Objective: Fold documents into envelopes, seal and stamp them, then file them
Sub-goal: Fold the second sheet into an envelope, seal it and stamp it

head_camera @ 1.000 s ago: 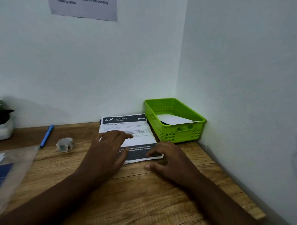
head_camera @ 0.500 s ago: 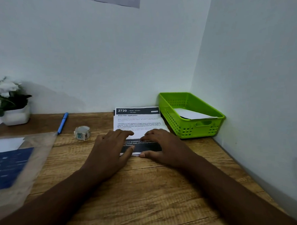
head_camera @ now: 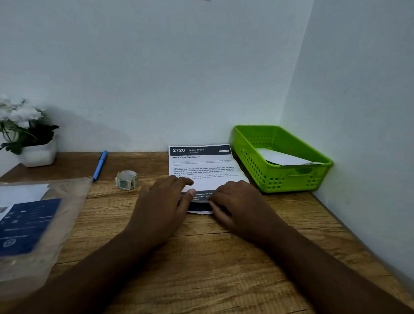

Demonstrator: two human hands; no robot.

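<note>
Centre frame: left hand (head_camera: 163,206) presses flat on the printed document (head_camera: 201,167); right hand (head_camera: 239,203) pinches its lifted near edge. Uneven pressure could skew the crease, spoiling the envelope fit.

Two bare forearms enter from the bottom edge, each ending in a bare hand: the left hand (head_camera: 160,214) and the right hand (head_camera: 242,206). No sleeve, glove, watch, ring or bracelet shows on either arm, uncovered as far as the lower edge. The fingernails look short and unpainted where they show. The rest of the person lies out of view.
</note>
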